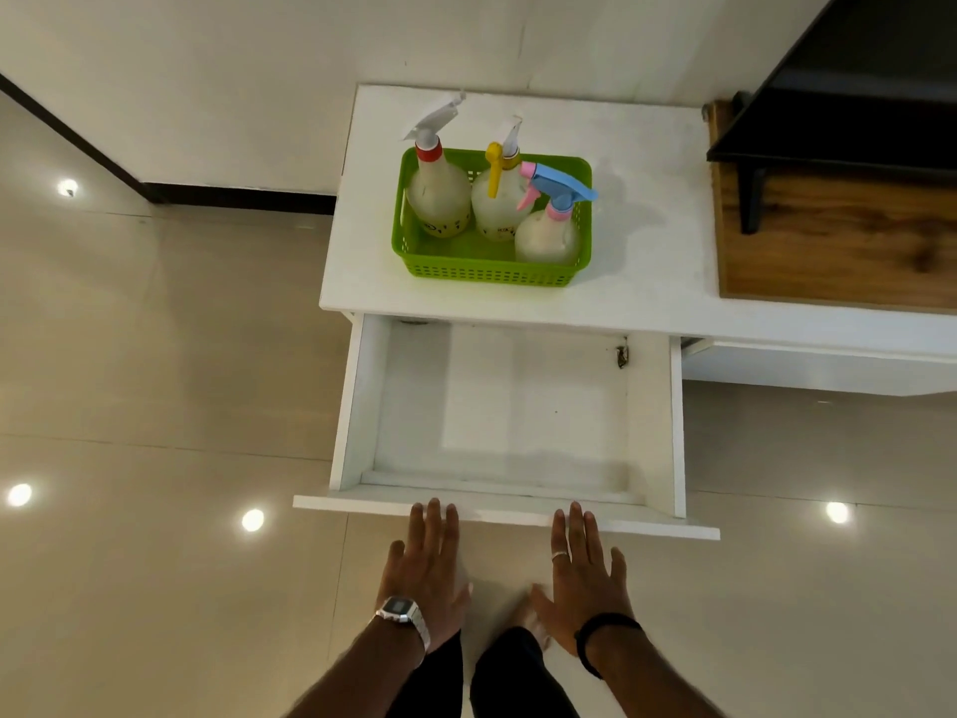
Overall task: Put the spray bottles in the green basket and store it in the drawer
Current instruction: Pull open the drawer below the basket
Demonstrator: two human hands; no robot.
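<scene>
Overhead, both hands, left (427,557) and right (582,567), spread flat at the open drawer (505,515); tall spray bottles (440,194) may topple when the green basket (492,272) is lifted.

Three spray bottles (497,199) upright in green basket (487,274); drawer (518,406) open.

The basket (492,272) is bright green with a grid of small holes. In it, the left bottle (437,199) has a red collar, the middle bottle (497,204) a yellow trigger, the right bottle (549,235) a blue-and-pink sprayer. The drawer (357,406) below is white.
</scene>
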